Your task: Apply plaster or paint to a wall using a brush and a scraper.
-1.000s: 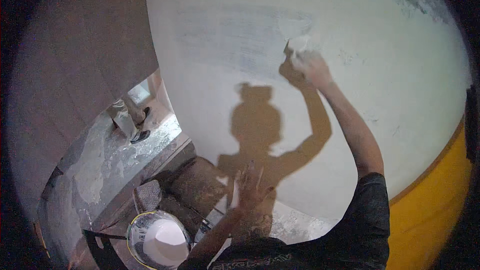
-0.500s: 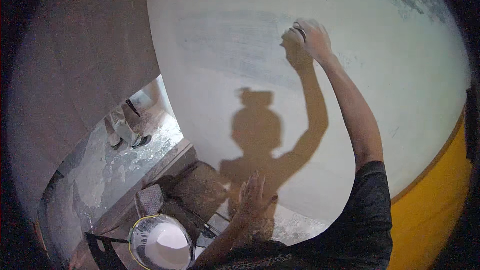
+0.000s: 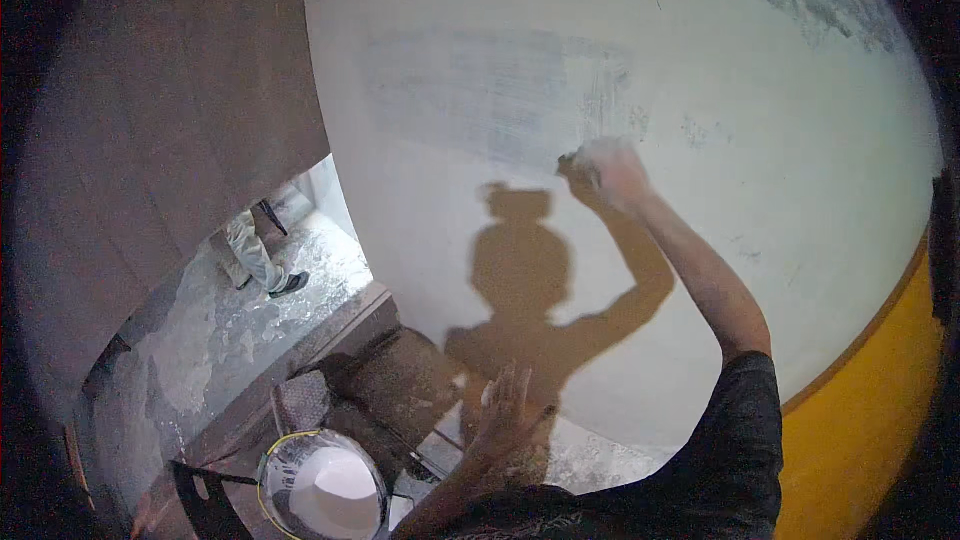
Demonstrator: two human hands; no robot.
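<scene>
White plaster wall (image 3: 700, 270) fills most of the view, smooth and matte, with a greyer rectangular patch (image 3: 500, 90) of streaky strokes near the top and a mottled rough area at the upper right. A yellow band (image 3: 860, 420) with a thin brown line runs along its lower right. To the left stands a brown panelled surface (image 3: 150, 140), and below it a dusty, paint-splashed floor (image 3: 200, 340) where another person's legs (image 3: 255, 260) show, cut off above the knee. The person's shadow (image 3: 525, 280) falls dark on the wall. A round bucket (image 3: 325, 485) with white filling sits at the bottom. The right hand (image 3: 610, 172) is pressed to the wall at the patch's edge, its grip closed on a small pale thing (image 3: 590, 155), blurred and mostly hidden by the fingers. The left hand (image 3: 505, 415) hangs low with fingers spread, holding nothing.
</scene>
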